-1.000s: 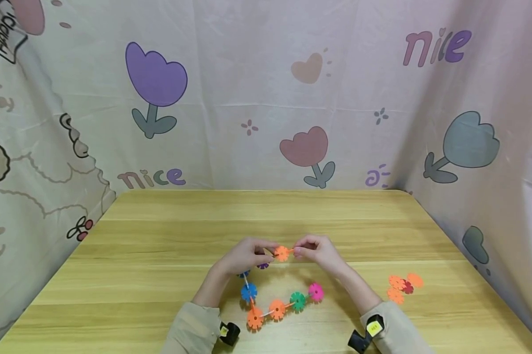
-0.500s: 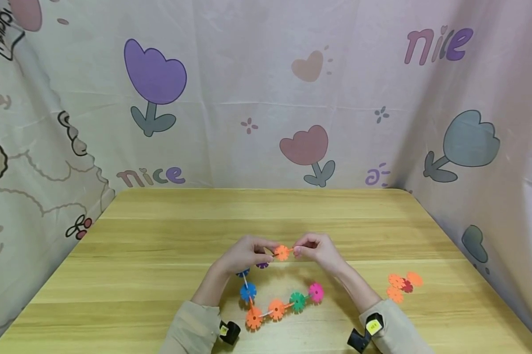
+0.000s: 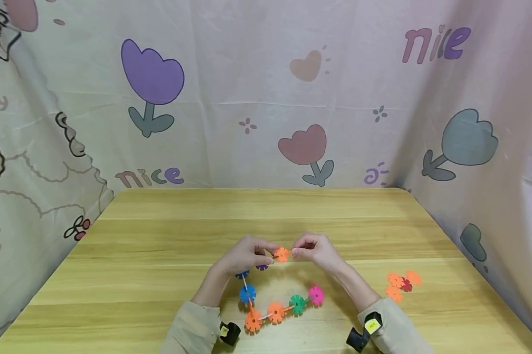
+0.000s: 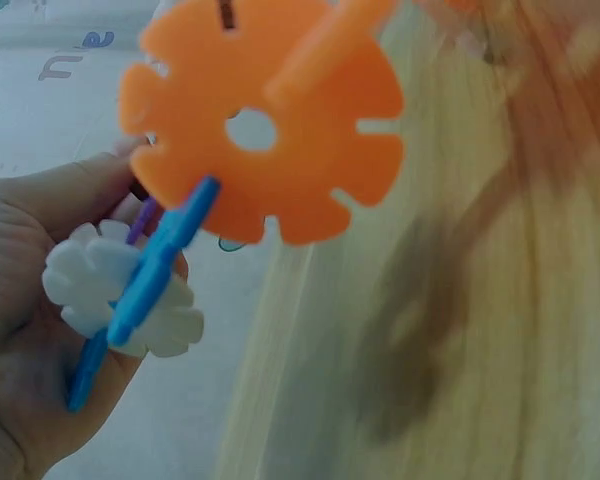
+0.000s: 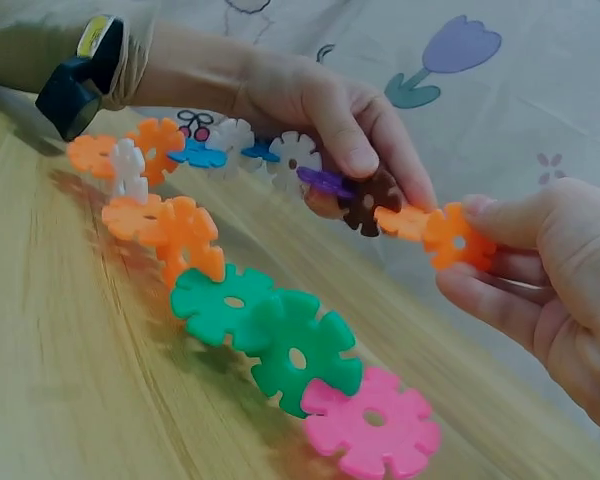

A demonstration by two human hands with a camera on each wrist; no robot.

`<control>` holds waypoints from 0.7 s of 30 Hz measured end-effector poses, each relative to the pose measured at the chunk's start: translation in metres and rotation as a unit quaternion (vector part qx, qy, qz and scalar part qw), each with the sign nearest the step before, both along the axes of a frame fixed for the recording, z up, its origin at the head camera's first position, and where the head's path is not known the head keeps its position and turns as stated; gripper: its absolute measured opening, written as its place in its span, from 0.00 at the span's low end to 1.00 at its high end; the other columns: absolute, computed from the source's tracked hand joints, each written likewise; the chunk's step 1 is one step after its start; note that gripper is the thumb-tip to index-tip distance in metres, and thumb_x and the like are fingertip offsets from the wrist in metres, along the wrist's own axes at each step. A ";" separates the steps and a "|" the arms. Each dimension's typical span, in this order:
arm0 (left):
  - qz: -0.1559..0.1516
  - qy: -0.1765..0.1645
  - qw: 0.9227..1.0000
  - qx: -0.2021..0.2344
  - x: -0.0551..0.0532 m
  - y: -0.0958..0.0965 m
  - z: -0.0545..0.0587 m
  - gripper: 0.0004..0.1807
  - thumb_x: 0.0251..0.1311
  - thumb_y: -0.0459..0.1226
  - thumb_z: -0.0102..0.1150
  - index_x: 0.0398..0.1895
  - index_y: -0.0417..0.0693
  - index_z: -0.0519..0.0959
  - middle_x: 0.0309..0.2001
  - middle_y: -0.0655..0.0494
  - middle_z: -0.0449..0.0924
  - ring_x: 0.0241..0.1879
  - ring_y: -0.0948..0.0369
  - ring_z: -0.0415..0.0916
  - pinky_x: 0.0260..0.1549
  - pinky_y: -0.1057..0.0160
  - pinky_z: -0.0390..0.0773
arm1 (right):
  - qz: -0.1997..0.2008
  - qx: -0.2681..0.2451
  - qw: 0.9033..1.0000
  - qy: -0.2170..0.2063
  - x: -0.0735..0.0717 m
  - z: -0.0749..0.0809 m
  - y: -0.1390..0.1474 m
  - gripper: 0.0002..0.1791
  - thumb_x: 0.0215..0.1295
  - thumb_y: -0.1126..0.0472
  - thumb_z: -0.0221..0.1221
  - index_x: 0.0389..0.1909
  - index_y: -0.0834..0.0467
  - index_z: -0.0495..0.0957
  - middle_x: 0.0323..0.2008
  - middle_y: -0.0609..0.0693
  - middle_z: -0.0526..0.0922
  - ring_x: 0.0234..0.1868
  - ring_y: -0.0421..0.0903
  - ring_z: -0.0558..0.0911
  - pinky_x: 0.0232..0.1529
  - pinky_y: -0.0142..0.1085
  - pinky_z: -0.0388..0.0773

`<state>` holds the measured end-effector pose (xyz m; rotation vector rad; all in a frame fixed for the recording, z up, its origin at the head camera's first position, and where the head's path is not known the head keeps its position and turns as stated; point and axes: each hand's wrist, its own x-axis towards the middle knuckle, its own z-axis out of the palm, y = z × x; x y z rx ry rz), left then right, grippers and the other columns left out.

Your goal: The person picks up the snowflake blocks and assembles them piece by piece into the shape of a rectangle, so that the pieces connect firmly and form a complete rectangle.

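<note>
Between both hands runs a chain of notched plastic discs, slotted together edge to edge. My left hand (image 3: 244,255) pinches a brown disc (image 5: 372,204) between thumb and fingers. At the chain's far end, my right hand (image 3: 321,253) holds an orange disc (image 5: 441,240) by thumb and fingertips; it joins another orange disc (image 5: 400,222) beside the brown one. From the left hand the chain curves back past a purple disc (image 5: 326,182), blue and white discs, orange discs (image 3: 276,312) and green discs (image 5: 320,340). A pink disc (image 5: 410,425) ends it.
Several loose orange discs (image 3: 395,294) and a dark red disc (image 3: 406,285) lie on the wooden table (image 3: 160,216) right of the right arm. A patterned cloth (image 3: 230,64) hangs behind the table and along its sides.
Both hands keep their hold and stay almost in place. The chain's front part, with the pink end, has shifted slightly toward the person.
</note>
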<state>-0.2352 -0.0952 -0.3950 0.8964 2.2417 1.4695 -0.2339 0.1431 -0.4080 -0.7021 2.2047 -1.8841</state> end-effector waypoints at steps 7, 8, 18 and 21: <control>0.001 -0.001 1.000 -0.009 -0.001 0.001 -0.003 0.18 0.60 0.30 0.56 0.55 0.38 0.75 0.11 0.54 0.61 0.12 0.65 0.52 0.15 0.70 0.59 | -0.004 0.013 1.000 0.006 -0.001 -0.003 0.001 0.05 0.58 0.72 0.59 0.33 0.72 0.77 0.30 0.55 0.80 0.31 0.44 0.80 0.39 0.46 0.79; 0.002 -0.002 1.000 -0.011 -0.001 0.000 -0.003 0.18 0.60 0.31 0.57 0.55 0.40 0.76 0.11 0.53 0.64 0.12 0.65 0.53 0.15 0.70 0.60 | -0.007 0.015 1.000 0.004 -0.002 -0.003 0.001 0.05 0.58 0.72 0.59 0.33 0.72 0.78 0.30 0.55 0.80 0.31 0.44 0.81 0.39 0.47 0.79; -0.020 -0.023 0.999 -0.019 -0.002 0.001 -0.008 0.25 0.61 0.35 0.57 0.62 0.41 0.68 0.55 0.44 0.73 0.41 0.54 0.78 0.32 0.62 0.77 | -0.027 0.022 0.999 -0.011 -0.001 -0.004 -0.001 0.08 0.58 0.70 0.60 0.35 0.72 0.78 0.30 0.59 0.81 0.31 0.45 0.81 0.38 0.46 0.79; -0.022 -0.020 0.999 -0.023 -0.002 0.004 -0.010 0.26 0.61 0.35 0.57 0.63 0.40 0.67 0.56 0.45 0.72 0.46 0.54 0.76 0.35 0.62 0.78 | -0.029 0.021 0.999 -0.008 0.000 -0.003 -0.003 0.08 0.58 0.70 0.60 0.35 0.73 0.77 0.30 0.60 0.81 0.31 0.46 0.81 0.38 0.46 0.79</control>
